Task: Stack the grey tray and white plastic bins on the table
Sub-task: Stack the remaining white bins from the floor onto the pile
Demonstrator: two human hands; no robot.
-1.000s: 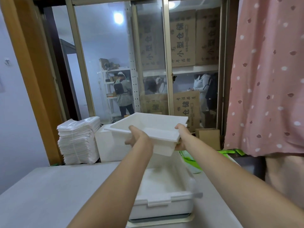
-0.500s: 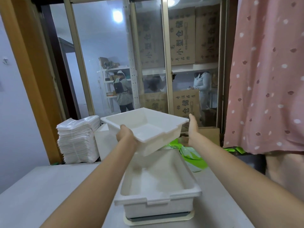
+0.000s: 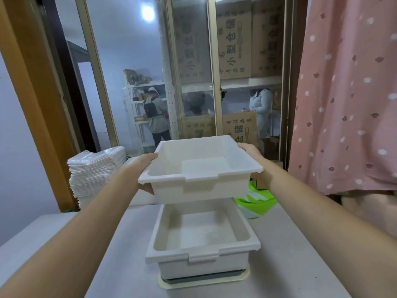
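I hold a white plastic bin [image 3: 199, 183] level in the air, above and slightly behind a second white bin [image 3: 203, 252] that stands on the table. My left hand [image 3: 146, 168] grips the upper bin's left rim and side. My right hand [image 3: 250, 150] holds its right rim near the far corner. The lower bin sits on a grey tray [image 3: 206, 276], of which only a thin front edge shows, and a cream tray rim [image 3: 204, 283] lies under that. The two bins are apart, with a gap between them.
The stack stands on a grey-white table [image 3: 64, 244]. A pile of white plastic sheets [image 3: 94, 171] rises at the back left, beside a white box [image 3: 133, 162]. Green bags [image 3: 255, 198] lie behind the bins. A pink curtain [image 3: 348, 93] hangs on the right; glass doors stand behind.
The held bin has turned from a tilt to level and come toward me, over the lower bin. My right hand, off the bin half a second ago, now holds its right rim.
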